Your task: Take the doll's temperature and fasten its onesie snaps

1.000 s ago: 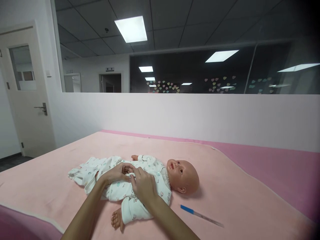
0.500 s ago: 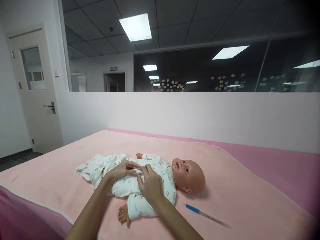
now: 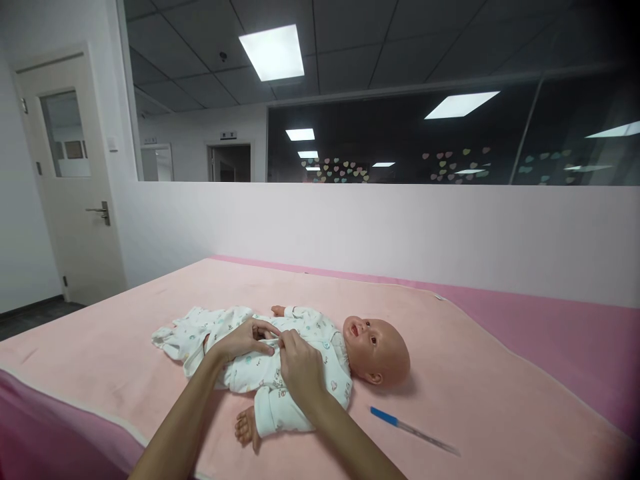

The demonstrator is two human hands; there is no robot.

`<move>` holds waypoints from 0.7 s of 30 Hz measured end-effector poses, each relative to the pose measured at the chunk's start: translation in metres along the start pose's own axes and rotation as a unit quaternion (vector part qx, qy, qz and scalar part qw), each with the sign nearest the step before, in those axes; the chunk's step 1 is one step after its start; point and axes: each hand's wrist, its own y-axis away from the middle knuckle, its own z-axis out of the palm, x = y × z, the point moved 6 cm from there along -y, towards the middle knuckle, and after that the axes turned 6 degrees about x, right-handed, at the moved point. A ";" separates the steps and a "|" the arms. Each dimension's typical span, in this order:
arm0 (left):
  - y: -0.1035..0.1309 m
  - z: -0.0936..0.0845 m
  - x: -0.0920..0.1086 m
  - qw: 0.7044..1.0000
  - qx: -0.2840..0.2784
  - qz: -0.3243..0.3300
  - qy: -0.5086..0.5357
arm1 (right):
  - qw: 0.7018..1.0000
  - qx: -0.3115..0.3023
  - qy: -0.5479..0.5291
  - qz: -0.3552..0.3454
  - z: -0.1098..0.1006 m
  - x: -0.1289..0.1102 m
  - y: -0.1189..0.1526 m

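Note:
A baby doll (image 3: pixel 377 350) lies on its back on the pink cover, head to the right, mouth open. It wears a white printed top (image 3: pixel 287 400) and matching trousers (image 3: pixel 190 333). Over the doll's belly, my left hand (image 3: pixel 247 339) pinches the front of the top between thumb and fingers. My right hand (image 3: pixel 300 363) is bent beside it, fingertips closed on the same cloth and close to my left fingertips. A small round button shows near the collar. What lies right between my fingertips is too small to make out.
A blue-capped pen (image 3: pixel 385 417) lies near the doll's head on the pink cover (image 3: pixel 475 373). Behind the bed stands a white wall (image 3: pixel 400 233) with a window above. A door (image 3: pixel 75 233) is at the far left.
My right thumb and fingers have drawn together, and the right hand has shifted slightly. My left hand stays almost in place. The doll has hardly moved.

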 end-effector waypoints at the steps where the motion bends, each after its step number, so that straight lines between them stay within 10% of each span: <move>1: 0.000 0.000 0.000 1.000 0.002 0.003 0.003 | 1.000 -0.003 0.010 -0.011 0.001 -0.001 0.000; 21: 0.005 0.002 0.009 0.998 -0.006 -0.024 0.057 | 1.000 -0.013 0.020 -0.004 0.003 0.001 0.001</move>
